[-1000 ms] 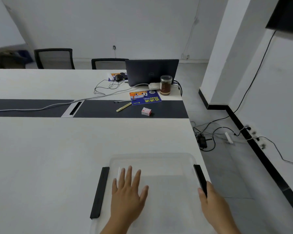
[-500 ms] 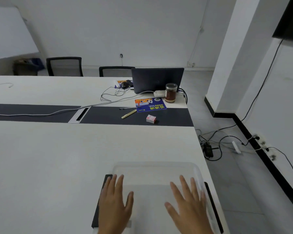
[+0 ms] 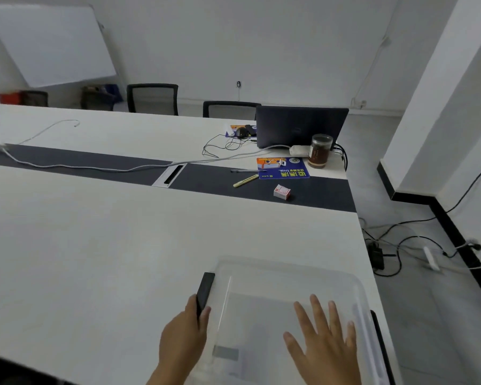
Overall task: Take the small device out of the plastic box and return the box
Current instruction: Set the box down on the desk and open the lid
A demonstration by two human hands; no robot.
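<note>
A clear plastic box (image 3: 283, 276) with its lid on stands at the near right corner of the white table (image 3: 109, 245). Black latches run along its left side (image 3: 205, 290) and right side (image 3: 378, 329). My left hand (image 3: 185, 337) curls around the near end of the left latch. My right hand (image 3: 324, 343) lies flat on the lid with fingers spread. A small grey shape (image 3: 225, 352) shows faintly through the lid near the front; I cannot tell what it is.
Farther back sit a small red-and-white carton (image 3: 282, 192), a yellow pen (image 3: 245, 180), a blue leaflet (image 3: 283, 168), a brown jar (image 3: 319, 150) and a dark laptop (image 3: 300, 126). A grey cable (image 3: 81, 168) crosses the dark strip. The table's right edge drops to a floor with cables (image 3: 395, 245).
My left hand has slid off the lid onto the left latch. My right hand went from the right latch onto the lid. The view has swung left and up.
</note>
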